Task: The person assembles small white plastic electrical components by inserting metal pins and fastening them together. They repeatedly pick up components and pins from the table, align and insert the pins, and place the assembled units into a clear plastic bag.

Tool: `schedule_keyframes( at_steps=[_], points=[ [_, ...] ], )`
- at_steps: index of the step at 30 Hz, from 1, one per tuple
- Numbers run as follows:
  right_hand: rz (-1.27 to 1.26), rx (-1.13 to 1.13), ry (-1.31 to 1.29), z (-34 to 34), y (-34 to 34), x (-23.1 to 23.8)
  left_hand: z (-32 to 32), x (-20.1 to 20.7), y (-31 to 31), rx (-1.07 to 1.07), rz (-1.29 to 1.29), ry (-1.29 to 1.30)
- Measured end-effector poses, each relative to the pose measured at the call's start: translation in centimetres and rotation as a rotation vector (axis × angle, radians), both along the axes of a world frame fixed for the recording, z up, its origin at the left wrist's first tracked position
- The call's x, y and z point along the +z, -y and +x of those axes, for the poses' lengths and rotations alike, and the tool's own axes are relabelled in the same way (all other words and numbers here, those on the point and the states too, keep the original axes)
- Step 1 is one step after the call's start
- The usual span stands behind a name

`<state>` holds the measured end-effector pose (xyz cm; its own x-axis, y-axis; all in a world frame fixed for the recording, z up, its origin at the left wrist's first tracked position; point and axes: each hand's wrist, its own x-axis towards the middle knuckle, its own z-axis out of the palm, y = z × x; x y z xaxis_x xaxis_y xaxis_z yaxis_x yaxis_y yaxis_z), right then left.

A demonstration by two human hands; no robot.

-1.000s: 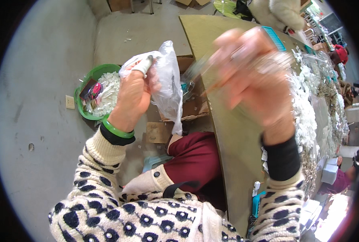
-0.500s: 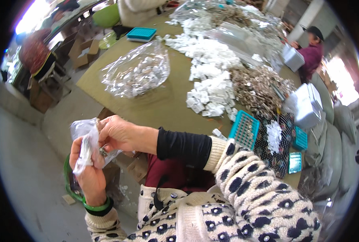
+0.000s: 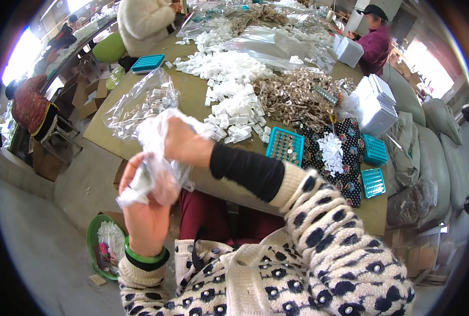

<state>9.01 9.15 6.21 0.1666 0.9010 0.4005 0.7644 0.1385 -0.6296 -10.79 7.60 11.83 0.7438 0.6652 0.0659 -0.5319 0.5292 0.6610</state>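
A thin, whitish see-through plastic bag (image 3: 153, 130) is between my two hands, above the near left edge of the table. My left hand (image 3: 149, 218), with a green bangle at its wrist, holds the lower part of the bag from below, fingers curled round it. From the right, my right hand (image 3: 187, 143) reaches across in a black cuff and grips the bag's upper part. Film covers most of its fingers. What the bag contains, I cannot make out. Just behind it on the table lies a larger clear bag (image 3: 139, 105) of small white and metallic pieces.
White plastic pieces (image 3: 240, 108) and brownish metal parts (image 3: 297, 95) are heaped across the table (image 3: 105, 129). A teal tray (image 3: 285, 146) of small round parts stands to the right, beside a dark patterned cloth (image 3: 350, 184). A green basin (image 3: 93, 237) sits on the floor. Other people work around the table.
My hands have moved right and upward in the picture with the bag. The film is spread wider, and my right hand is higher on it. My view has shifted, showing more of the basin.
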Motion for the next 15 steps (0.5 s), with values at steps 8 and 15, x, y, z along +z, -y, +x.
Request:
schedule_keyframes(
  at_steps=[8, 15],
  points=[
    [-0.431, -0.222, 0.527, 10.0, 5.2, 5.6, 6.5, -0.8, -2.1, -0.106, 0.165, -0.062],
    [-0.106, -0.068, 0.211, 16.6, 9.3, 7.2, 12.8, -1.0, -0.3, -0.272, 0.291, -0.298]
  ],
)
